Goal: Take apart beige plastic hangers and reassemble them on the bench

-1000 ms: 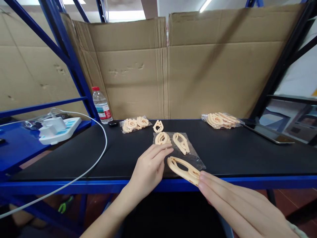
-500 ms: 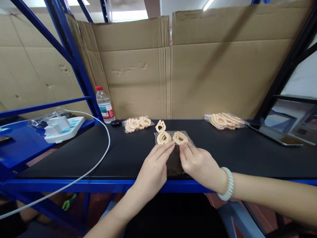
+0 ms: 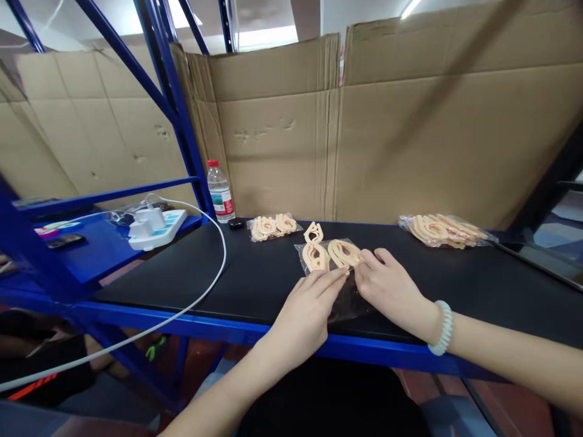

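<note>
A clear plastic bag [image 3: 347,303] lies flat on the black tabletop, with peach-coloured looped pieces at its far end. One stack of looped pieces [image 3: 314,258] is on the left, another group of looped pieces [image 3: 342,251] on the right. My left hand [image 3: 310,312] has its fingers pressed together on the bag, tips just below the loops. My right hand [image 3: 389,291] pinches the bag at the right-hand loops; its thumb is hidden. A single looped piece [image 3: 313,232] lies loose just beyond the bag.
Filled bags of looped pieces lie at the back, one left-hand bag [image 3: 274,227] and one right-hand bag [image 3: 444,230]. A water bottle [image 3: 220,193] and a small black object [image 3: 235,224] stand at the back left. A white cable [image 3: 225,261] crosses the left side near a power strip [image 3: 159,230].
The view has swung left, so things appear further right. My right hand has shifted from the inner edge to the outer side of the right-hand loops, which are now tilted and spread.
</note>
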A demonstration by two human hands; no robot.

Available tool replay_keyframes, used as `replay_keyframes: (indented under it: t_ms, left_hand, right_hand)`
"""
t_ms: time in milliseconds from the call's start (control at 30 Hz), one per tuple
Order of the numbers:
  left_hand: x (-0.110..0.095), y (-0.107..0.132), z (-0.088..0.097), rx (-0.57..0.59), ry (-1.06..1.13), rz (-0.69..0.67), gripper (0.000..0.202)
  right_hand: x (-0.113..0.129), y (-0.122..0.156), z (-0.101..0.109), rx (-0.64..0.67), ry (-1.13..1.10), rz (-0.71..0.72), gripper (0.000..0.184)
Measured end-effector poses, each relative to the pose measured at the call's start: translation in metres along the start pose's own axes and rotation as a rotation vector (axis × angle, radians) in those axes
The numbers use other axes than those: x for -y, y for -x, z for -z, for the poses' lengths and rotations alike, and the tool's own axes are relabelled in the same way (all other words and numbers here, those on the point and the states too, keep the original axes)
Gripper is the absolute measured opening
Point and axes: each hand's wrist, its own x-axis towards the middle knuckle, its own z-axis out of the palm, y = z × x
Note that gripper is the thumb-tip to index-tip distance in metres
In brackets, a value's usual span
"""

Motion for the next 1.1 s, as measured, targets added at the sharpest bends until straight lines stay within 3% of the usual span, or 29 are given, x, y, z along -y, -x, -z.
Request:
replay_keyframes:
  t_ms: [167, 367, 433, 867, 1100]
  left_hand:
    - [-0.001, 0.0, 0.001, 0.03, -0.016, 0.006, 0.069]
    - [-0.001, 0.001, 0.001, 0.056, -0.019, 0.006, 0.069]
    - [-0.001, 0.001, 0.001, 0.062, -0.024, 0.004, 0.067]
    - [0.002, 0.0, 0.001, 0.083, -0.06, -0.024, 0.067]
    - [-0.001, -0.001, 0.005, 0.106, -0.051, -0.033, 0.064]
  right_hand:
    - [0.006, 0.005, 0.002, 0.062, 0.02, -0.122, 0.036]
    - [0.004, -0.002, 0.003, 0.38, -0.063, -0.163, 0.044]
    - [0.002, -0.005, 0.004, 0.428, -0.085, -0.164, 0.043]
    - [-0.005, 0.002, -0.003, 0.407, -0.041, -0.148, 0.045]
    - [-0.01, 0.017, 0.015, 0.466, -0.067, -0.185, 0.046]
